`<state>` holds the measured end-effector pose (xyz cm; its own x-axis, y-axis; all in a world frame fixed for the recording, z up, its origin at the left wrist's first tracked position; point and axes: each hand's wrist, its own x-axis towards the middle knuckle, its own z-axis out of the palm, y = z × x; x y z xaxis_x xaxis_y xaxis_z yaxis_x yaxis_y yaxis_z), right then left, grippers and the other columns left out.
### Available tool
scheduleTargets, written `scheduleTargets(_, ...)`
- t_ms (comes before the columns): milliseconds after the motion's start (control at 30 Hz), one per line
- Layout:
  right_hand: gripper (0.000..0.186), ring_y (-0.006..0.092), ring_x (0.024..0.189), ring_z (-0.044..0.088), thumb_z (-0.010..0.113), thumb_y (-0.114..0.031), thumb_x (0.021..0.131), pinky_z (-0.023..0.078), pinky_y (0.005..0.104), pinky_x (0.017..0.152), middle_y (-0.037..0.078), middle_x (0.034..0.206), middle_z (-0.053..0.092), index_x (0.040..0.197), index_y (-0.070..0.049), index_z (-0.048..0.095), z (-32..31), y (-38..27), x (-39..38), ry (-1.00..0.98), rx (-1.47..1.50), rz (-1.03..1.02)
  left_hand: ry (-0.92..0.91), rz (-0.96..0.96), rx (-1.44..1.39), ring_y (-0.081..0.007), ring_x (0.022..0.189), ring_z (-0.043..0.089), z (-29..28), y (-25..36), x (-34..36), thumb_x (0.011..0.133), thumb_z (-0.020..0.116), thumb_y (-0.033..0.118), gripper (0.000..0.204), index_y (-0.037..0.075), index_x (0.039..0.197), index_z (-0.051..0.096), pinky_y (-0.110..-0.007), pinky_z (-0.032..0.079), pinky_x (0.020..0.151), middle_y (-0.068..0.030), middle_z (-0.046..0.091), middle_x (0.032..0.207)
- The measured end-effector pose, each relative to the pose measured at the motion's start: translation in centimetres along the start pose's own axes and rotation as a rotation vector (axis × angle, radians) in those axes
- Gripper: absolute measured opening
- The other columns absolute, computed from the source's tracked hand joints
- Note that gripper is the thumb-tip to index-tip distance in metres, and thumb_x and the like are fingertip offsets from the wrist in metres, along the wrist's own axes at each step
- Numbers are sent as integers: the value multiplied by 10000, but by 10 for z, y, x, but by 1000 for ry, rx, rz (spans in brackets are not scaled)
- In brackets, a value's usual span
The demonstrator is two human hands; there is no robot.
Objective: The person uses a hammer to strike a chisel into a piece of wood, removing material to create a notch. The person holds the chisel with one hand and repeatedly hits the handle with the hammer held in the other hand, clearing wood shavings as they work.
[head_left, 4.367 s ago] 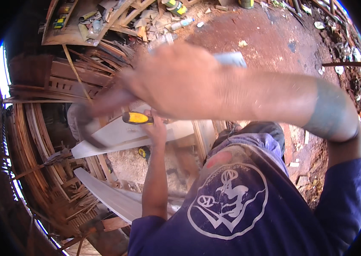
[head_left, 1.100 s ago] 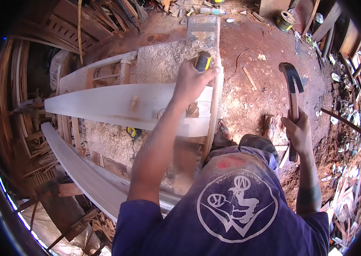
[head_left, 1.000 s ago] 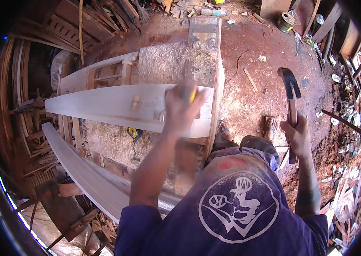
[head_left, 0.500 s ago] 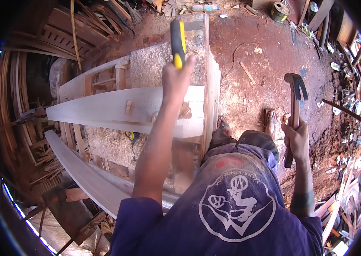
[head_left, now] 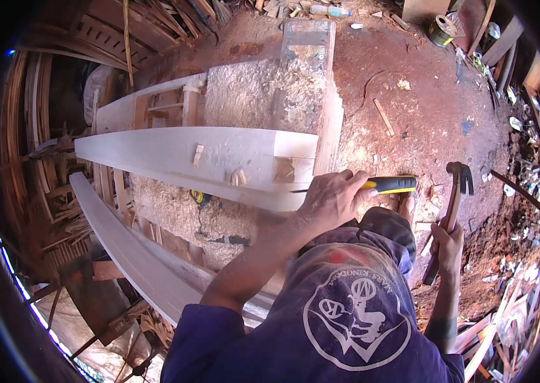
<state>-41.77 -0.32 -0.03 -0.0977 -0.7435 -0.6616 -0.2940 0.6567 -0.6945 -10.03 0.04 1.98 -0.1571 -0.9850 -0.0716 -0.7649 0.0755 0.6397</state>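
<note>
My left hand point(head_left: 332, 201) is closed round a chisel point(head_left: 394, 185) with a black and yellow handle. The chisel lies nearly level, handle to the right, its thin blade reaching left to the end of a pale timber beam point(head_left: 161, 150). Whether the tip touches the wood, I cannot tell. A squarish recess point(head_left: 284, 170) shows in the beam near that end, just beyond the blade. My right hand point(head_left: 447, 244) grips a claw hammer point(head_left: 454, 203) by its wooden handle, head up, apart from the chisel and beam.
Small wood offcuts point(head_left: 199, 155) rest on the beam. A second long board point(head_left: 129, 249) slants at the near left. Beneath is a workbench point(head_left: 238, 96) strewn with shavings. Scrap wood and litter line the right side; a tin point(head_left: 442, 30) and a plastic bottle point(head_left: 330, 11) lie at the back.
My left hand has come down and right from above the beam, turning the chisel from upright to level beside the beam's end. The hammer in my right hand has lowered slightly.
</note>
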Motion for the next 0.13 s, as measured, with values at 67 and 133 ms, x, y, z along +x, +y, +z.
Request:
scheduleTargets(67, 162, 85, 370, 420, 667, -86, 835, 327, 263, 356, -5, 523, 469, 795, -45, 515, -3, 6, 3, -19, 31, 15, 1, -6, 11, -323, 640, 638, -1, -3, -1, 919, 665, 379, 347, 57, 1049, 658, -428, 493, 555, -108, 634, 750)
scheduleTargets(133, 162, 86, 369, 420, 666, -83, 832, 330, 263, 356, -2, 522, 471, 792, -43, 513, -1, 4, 3, -39, 69, 27, 3, -8, 22, -319, 638, 637, -3, -4, 0, 918, 666, 388, 353, 63, 1054, 659, -424, 495, 555, -108, 639, 760)
